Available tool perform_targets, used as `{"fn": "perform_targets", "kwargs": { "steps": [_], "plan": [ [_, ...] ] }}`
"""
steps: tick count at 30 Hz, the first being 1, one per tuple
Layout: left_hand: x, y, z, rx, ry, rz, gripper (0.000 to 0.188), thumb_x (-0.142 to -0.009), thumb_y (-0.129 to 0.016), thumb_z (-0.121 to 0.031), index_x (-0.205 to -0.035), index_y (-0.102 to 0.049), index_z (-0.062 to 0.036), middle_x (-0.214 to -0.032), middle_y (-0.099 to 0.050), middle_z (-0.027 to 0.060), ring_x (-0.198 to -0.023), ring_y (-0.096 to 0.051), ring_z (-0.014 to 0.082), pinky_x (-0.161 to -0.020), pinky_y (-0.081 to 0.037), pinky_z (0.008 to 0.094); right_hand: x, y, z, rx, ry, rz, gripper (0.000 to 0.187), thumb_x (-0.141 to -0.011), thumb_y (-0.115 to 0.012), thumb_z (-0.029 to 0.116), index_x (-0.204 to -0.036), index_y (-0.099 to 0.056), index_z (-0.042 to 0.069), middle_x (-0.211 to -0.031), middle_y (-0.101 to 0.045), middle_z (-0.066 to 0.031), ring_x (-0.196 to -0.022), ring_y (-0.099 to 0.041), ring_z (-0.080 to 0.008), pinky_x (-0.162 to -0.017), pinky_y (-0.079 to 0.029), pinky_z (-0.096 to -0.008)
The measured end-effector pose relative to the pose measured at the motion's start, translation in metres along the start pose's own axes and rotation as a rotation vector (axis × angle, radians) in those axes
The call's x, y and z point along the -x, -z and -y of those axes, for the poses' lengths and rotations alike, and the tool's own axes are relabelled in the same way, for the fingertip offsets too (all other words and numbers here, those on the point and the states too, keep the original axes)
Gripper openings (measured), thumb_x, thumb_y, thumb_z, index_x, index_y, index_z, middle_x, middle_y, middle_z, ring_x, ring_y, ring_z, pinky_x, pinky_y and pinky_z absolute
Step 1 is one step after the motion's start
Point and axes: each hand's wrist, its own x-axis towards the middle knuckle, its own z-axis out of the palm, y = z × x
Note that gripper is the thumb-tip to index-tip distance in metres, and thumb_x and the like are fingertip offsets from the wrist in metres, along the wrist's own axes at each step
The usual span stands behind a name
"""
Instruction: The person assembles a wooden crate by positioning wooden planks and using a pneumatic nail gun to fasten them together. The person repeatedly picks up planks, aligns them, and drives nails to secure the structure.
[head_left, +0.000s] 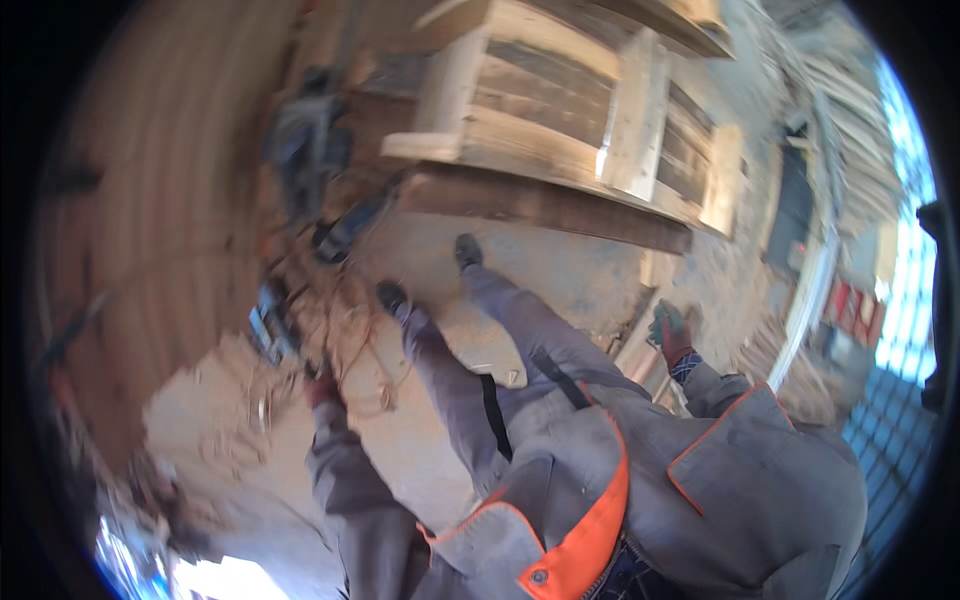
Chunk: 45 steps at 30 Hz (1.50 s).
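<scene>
My left hand [322,386], in a dark reddish work glove, is low on the left, close to a blue-and-grey power tool [272,318] among cables on the floor. Blur hides its fingers, and whether it touches the tool is unclear. Out to the right hangs my right hand [672,332] in a grey-green glove with a red cuff. Its fingers look loosely apart, and I see nothing in them. Beyond my feet stands a wooden pallet-like frame [540,135] of light planks, resting on a dark brown beam [540,205].
Another blue-and-black power tool [345,235] lies near the frame's left end, below a blurred grey machine [305,150]. Loose cables [370,345] trail across the dusty floor by my left foot. Scrap wood [790,375] and stacked boards [850,130] are on the right.
</scene>
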Motion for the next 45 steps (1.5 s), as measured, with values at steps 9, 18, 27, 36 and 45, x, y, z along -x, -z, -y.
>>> {"fn": "perform_targets", "kwargs": {
  "steps": [9,18,27,36,45],
  "plan": [
    [-0.232,-0.042,0.044,0.26,-0.032,0.095,0.042,-0.09,-0.065,-0.035,-0.126,-0.059,-0.0138,-0.108,-0.065,0.0209,-0.085,-0.053,0.0279,-0.065,-0.04,0.0367,0.131,-0.053,-0.086,0.738,-0.276,0.11,0.055,-0.101,-0.062,0.041,-0.14,-0.056,0.003,-0.086,-0.073,-0.0158,-0.076,-0.072,-0.0205,-0.072,-0.057,-0.0376],
    [-0.29,-0.05,0.048,0.656,0.077,0.136,0.022,-0.088,-0.068,-0.02,-0.109,-0.066,-0.0148,-0.085,-0.07,0.0177,-0.052,-0.053,0.0203,-0.04,-0.038,0.0302,0.146,-0.108,-0.1,0.668,-0.421,0.152,0.059,-0.1,-0.063,0.044,-0.142,-0.054,0.004,-0.09,-0.074,-0.0136,-0.074,-0.071,-0.0192,-0.072,-0.057,-0.0348],
    [-0.225,0.009,0.099,0.092,-0.123,0.126,0.067,-0.093,-0.069,-0.055,-0.137,-0.061,-0.0041,-0.108,-0.072,0.0157,-0.086,-0.067,0.0286,-0.078,-0.055,0.0385,0.138,-0.116,-0.076,0.44,-0.214,0.144,0.054,-0.098,-0.064,0.044,-0.133,-0.061,0.003,-0.081,-0.072,-0.0124,-0.07,-0.071,-0.0205,-0.067,-0.057,-0.0358],
    [0.051,0.068,0.063,0.053,0.022,-0.013,0.051,-0.093,-0.072,-0.044,-0.122,-0.07,-0.0029,-0.116,-0.075,0.0112,-0.098,-0.068,0.0251,-0.089,-0.054,0.0399,0.089,-0.098,-0.013,0.338,0.171,-0.121,0.043,-0.096,-0.067,0.041,-0.123,-0.067,0.008,-0.085,-0.072,-0.0155,-0.077,-0.07,-0.0305,-0.069,-0.054,-0.0399],
    [0.253,0.099,-0.052,0.135,-0.102,-0.226,0.054,-0.09,-0.075,-0.033,-0.126,-0.064,0.0066,-0.122,-0.072,0.017,-0.108,-0.068,0.0311,-0.095,-0.052,0.0411,-0.06,-0.032,0.186,-0.28,0.409,-0.244,0.061,-0.094,-0.073,0.036,-0.141,-0.053,0.004,-0.116,-0.07,-0.0167,-0.099,-0.069,-0.0229,-0.088,-0.054,-0.0323]
  ]
}}
